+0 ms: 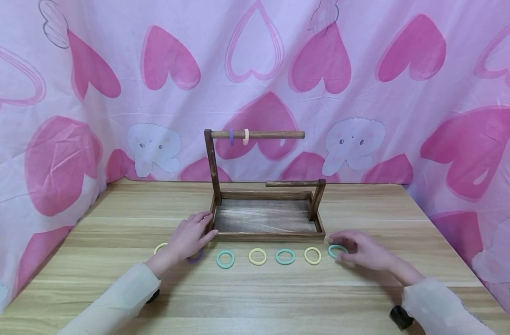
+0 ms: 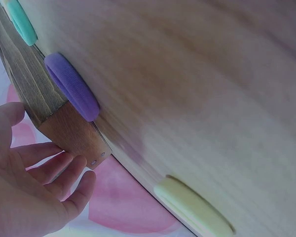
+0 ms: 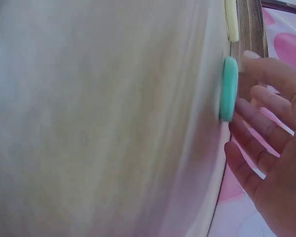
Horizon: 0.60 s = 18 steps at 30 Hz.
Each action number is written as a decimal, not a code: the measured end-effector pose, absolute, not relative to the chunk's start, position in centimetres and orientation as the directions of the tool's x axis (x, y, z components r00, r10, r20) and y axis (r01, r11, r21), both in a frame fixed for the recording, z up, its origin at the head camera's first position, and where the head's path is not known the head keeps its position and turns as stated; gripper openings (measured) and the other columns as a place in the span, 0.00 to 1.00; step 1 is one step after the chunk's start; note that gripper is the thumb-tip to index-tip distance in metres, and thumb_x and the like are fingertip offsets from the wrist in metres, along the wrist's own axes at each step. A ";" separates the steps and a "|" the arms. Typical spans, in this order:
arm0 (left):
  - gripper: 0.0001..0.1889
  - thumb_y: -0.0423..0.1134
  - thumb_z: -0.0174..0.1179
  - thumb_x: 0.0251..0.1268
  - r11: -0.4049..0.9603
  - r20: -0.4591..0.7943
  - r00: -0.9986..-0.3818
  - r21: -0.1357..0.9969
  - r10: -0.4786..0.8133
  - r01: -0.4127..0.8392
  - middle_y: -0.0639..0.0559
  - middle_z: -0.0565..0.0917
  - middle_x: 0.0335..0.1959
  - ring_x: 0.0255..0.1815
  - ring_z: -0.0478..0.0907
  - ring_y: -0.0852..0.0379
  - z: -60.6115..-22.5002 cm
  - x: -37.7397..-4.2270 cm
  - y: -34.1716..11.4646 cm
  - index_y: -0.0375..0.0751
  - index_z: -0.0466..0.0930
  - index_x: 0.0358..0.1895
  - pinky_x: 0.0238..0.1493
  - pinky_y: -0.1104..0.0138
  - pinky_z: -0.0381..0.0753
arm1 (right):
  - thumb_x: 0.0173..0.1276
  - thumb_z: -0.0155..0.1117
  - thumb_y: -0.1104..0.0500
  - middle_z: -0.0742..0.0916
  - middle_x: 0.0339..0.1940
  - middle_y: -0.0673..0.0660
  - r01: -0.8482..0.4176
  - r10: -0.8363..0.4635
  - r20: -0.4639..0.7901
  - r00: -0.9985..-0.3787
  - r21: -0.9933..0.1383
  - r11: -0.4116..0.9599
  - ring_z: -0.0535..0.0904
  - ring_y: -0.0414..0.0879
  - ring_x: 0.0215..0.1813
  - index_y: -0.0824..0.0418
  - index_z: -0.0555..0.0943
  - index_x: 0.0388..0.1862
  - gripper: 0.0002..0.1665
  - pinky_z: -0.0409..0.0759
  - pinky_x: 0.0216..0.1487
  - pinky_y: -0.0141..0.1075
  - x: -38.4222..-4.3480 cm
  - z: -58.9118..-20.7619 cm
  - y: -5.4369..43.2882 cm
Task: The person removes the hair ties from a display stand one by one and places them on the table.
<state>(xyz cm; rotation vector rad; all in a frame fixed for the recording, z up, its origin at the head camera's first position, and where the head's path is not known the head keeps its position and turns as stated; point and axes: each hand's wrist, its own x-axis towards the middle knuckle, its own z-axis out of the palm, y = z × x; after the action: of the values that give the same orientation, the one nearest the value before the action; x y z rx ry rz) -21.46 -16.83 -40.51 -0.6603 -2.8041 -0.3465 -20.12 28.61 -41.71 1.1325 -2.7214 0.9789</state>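
My left hand rests at the left front corner of a dark wooden rack, fingers on its tray edge. Beneath that forearm, a purple hair tie and a pale yellow hair tie are partly hidden in the head view. On the right, my right hand reaches over the rightmost green hair tie, thumb and fingers spread around it. In the right wrist view this green tie lies flat on the table beside the loosely bent fingers.
The row on the table also has yellow ties and green ties. A purple tie and a pale pink tie hang on the rack's upper bar. A lower bar points left. Pink heart-patterned cloth stands behind.
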 end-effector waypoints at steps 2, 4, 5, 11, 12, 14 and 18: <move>0.27 0.49 0.55 0.59 0.870 0.284 -0.869 0.174 0.405 0.462 0.39 0.71 0.54 0.53 0.67 0.42 -40.5 -21.4 -16.8 0.29 0.70 0.54 0.43 0.49 0.69 | 0.51 0.68 0.62 0.81 0.41 0.58 -0.612 -0.597 0.249 -0.763 -0.578 0.540 0.76 0.49 0.40 0.69 0.74 0.49 0.26 0.75 0.38 0.38 -20.1 -41.4 28.6; 0.27 0.49 0.55 0.59 0.869 0.286 -0.869 0.175 0.405 0.462 0.39 0.71 0.53 0.53 0.67 0.42 -40.5 -21.4 -16.9 0.29 0.70 0.54 0.43 0.49 0.69 | 0.53 0.67 0.63 0.81 0.42 0.59 -0.584 -0.566 0.247 -0.787 -0.596 0.551 0.74 0.52 0.41 0.68 0.74 0.50 0.25 0.75 0.37 0.40 -20.1 -41.0 28.6; 0.27 0.49 0.55 0.59 0.869 0.286 -0.868 0.176 0.405 0.463 0.39 0.71 0.53 0.53 0.67 0.42 -40.5 -21.4 -16.9 0.29 0.70 0.54 0.43 0.49 0.69 | 0.53 0.66 0.62 0.80 0.42 0.59 -0.574 -0.550 0.250 -0.797 -0.597 0.560 0.74 0.53 0.41 0.68 0.74 0.50 0.24 0.75 0.37 0.40 -20.1 -40.8 28.6; 0.27 0.49 0.55 0.59 0.868 0.280 -0.871 0.184 0.404 0.461 0.39 0.71 0.54 0.54 0.66 0.42 -40.5 -21.3 -16.9 0.29 0.70 0.54 0.44 0.49 0.68 | 0.55 0.65 0.61 0.81 0.41 0.60 -0.566 -0.489 0.303 -0.818 -0.572 0.593 0.74 0.54 0.41 0.66 0.75 0.50 0.23 0.75 0.35 0.38 -20.9 -39.5 28.7; 0.28 0.49 0.55 0.59 0.868 0.279 -0.871 0.184 0.404 0.461 0.39 0.71 0.54 0.54 0.66 0.42 -40.5 -21.3 -16.8 0.29 0.70 0.54 0.44 0.49 0.68 | 0.55 0.65 0.61 0.81 0.41 0.59 -0.567 -0.482 0.311 -0.819 -0.567 0.598 0.74 0.53 0.41 0.65 0.75 0.50 0.23 0.75 0.35 0.38 -21.1 -39.4 28.7; 0.28 0.49 0.55 0.59 0.868 0.277 -0.872 0.184 0.404 0.461 0.39 0.71 0.54 0.54 0.66 0.42 -40.5 -21.3 -16.8 0.29 0.70 0.54 0.44 0.49 0.68 | 0.56 0.64 0.63 0.81 0.40 0.59 -0.563 -0.470 0.318 -0.823 -0.563 0.605 0.75 0.52 0.41 0.65 0.75 0.50 0.22 0.75 0.35 0.37 -21.5 -39.2 28.8; 0.28 0.49 0.55 0.59 0.868 0.276 -0.872 0.184 0.404 0.461 0.39 0.71 0.54 0.54 0.66 0.41 -40.5 -21.3 -16.8 0.29 0.70 0.54 0.44 0.49 0.68 | 0.58 0.62 0.64 0.81 0.41 0.59 -0.534 -0.435 0.315 -0.844 -0.579 0.616 0.75 0.49 0.41 0.64 0.74 0.52 0.21 0.75 0.37 0.37 -22.3 -38.5 29.0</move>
<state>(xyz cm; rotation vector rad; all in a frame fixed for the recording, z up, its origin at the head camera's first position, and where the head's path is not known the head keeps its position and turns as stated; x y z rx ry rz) -21.29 -16.83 -40.49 -0.6604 -2.8120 -0.3605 -22.34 29.04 -38.54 0.8122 -2.6928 1.0367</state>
